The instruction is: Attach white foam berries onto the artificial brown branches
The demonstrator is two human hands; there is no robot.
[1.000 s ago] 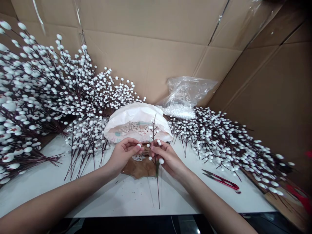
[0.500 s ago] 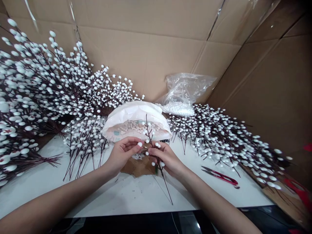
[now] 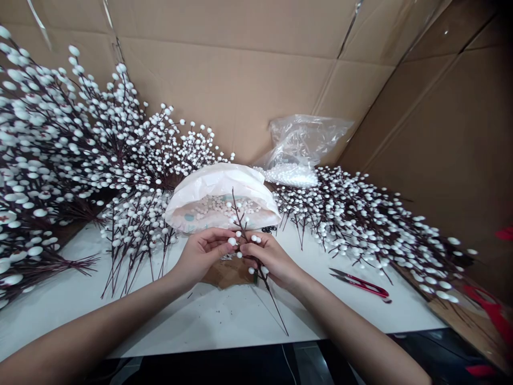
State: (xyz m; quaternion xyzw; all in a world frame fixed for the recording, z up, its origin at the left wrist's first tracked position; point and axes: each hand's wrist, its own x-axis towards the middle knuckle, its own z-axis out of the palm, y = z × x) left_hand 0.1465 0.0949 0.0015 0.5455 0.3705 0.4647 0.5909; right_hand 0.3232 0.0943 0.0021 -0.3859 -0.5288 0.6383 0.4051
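My right hand point(image 3: 269, 255) is closed around a dark brown artificial berry branch point(image 3: 262, 275), which slants with its bare stem end toward the table's front edge. A few white berries sit along its twigs, and its upper tip is bare. Between the thumb and fingers of my left hand point(image 3: 206, 251) is a white berry point(image 3: 232, 241), close beside the branch. Just behind both hands lies an open white bag point(image 3: 216, 179) holding many loose white berries. Below the hands is a piece of brown cardboard point(image 3: 226, 275), partly hidden by them.
Finished-looking berry branches point(image 3: 136, 219) are heaped at the left, and more berry branches point(image 3: 352, 219) lie at the right. Red-handled thread snips point(image 3: 363, 283) rest on the white table point(image 3: 224, 326). A clear plastic bag point(image 3: 304, 139) stands before the cardboard wall point(image 3: 228, 91).
My left hand has brought the white berry nearer to the branch. The branch has tilted, its tip shifting left and its lower end slightly right. The view has shifted a little.
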